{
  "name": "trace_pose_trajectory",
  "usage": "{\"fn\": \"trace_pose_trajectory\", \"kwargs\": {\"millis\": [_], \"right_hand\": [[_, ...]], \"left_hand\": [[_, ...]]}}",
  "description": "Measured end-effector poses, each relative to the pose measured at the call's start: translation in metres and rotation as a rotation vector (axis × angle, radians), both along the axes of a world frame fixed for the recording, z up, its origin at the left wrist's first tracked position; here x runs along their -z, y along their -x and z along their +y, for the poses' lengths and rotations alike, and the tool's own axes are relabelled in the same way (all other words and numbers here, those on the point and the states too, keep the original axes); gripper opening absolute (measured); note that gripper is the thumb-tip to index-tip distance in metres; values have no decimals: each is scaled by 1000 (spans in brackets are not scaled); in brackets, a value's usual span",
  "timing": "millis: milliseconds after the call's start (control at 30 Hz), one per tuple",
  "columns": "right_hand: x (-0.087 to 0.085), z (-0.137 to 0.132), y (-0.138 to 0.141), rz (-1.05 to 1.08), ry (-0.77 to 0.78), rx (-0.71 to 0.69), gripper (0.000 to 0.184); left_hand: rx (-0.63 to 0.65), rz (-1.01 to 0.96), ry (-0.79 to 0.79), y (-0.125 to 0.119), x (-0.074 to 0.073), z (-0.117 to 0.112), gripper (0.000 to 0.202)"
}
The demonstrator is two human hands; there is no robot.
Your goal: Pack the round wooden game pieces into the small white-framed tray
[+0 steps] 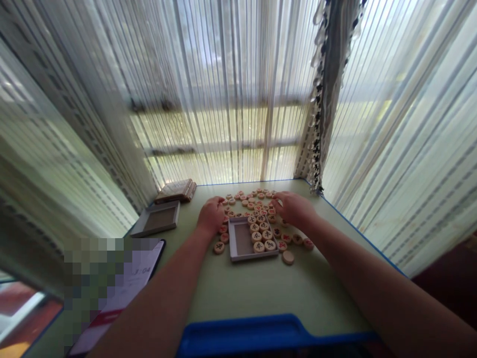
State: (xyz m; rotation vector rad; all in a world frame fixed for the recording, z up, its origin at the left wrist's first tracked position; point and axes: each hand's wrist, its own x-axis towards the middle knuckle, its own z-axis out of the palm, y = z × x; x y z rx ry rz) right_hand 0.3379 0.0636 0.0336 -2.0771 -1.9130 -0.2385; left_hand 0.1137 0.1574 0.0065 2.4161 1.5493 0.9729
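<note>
Many round wooden Chinese chess pieces [258, 211] with red or dark characters lie scattered on the table. A shallow open box [234, 258] stands among them, its right half holding rows of dark-marked pieces [257, 237], its left half bare. My left hand [211, 216] rests at the left of the scatter, fingers extended forward beside the pieces, holding nothing visible. On the far right side, my right hand [295, 208] reaches down with its fingers bent around a Chinese chess piece [275, 203], partly hidden by the fingertips.
The pale green table [257, 293] has a blue front rim [242, 330]. A second shallow tray [140, 231] lies at the left, with a stack of books or boxes [175, 191] behind it. A phone or tablet [137, 271] lies near my left forearm. Curtains [231, 99] hang beyond the table.
</note>
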Motion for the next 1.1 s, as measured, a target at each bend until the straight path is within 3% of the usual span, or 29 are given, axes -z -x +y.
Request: {"fn": "trace_pose_trajectory", "kwargs": {"millis": [133, 233, 367, 567, 733, 1000, 1100], "right_hand": [[0, 0, 7, 12, 15, -55, 30], [2, 0, 9, 6, -8, -86, 30], [7, 3, 6, 15, -29, -81, 30], [11, 10, -11, 30, 68, 91, 33], [12, 10, -12, 12, 222, 94, 32], [20, 13, -14, 94, 98, 85, 34], [24, 17, -15, 135, -9, -37, 37]], "left_hand": [[-171, 301, 163, 13, -20, -11, 32], [-106, 502, 293, 23, -30, -20, 34], [-51, 622, 430, 30, -30, -23, 39], [-300, 534, 335, 24, -28, -30, 41], [-299, 467, 298, 10, -20, -32, 33], [-252, 378, 77, -2, -4, -32, 36], [-258, 324, 33, -3, -4, -30, 37]]}}
